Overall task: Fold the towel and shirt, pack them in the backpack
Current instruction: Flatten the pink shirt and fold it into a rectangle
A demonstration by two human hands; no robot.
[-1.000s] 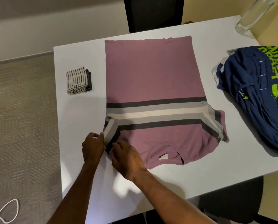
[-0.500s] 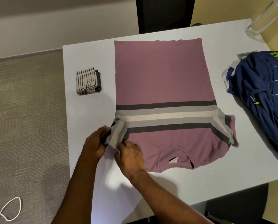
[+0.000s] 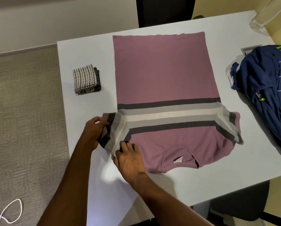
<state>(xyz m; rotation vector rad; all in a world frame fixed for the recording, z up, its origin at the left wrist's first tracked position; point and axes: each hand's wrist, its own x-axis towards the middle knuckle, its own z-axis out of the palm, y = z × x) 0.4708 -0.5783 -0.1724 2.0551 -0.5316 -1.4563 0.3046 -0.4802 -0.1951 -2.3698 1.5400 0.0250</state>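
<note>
A mauve shirt with dark, grey and white chest stripes lies flat on the white table, collar toward me. My left hand grips the striped left sleeve at its outer edge and holds it out sideways. My right hand presses with spread fingers on the shirt's shoulder beside that sleeve. A striped towel sits folded into a small block left of the shirt. The navy backpack with neon green lettering lies at the table's right edge.
A clear glass vase stands at the far right corner. A dark chair back is behind the table. White cord lies on the carpet at lower left. A dark seat shows under the table's near right corner.
My left hand has pulled the folded-in left sleeve outward to the left, spreading it flat. My right hand has stayed on the shoulder. The view has shifted slightly.
</note>
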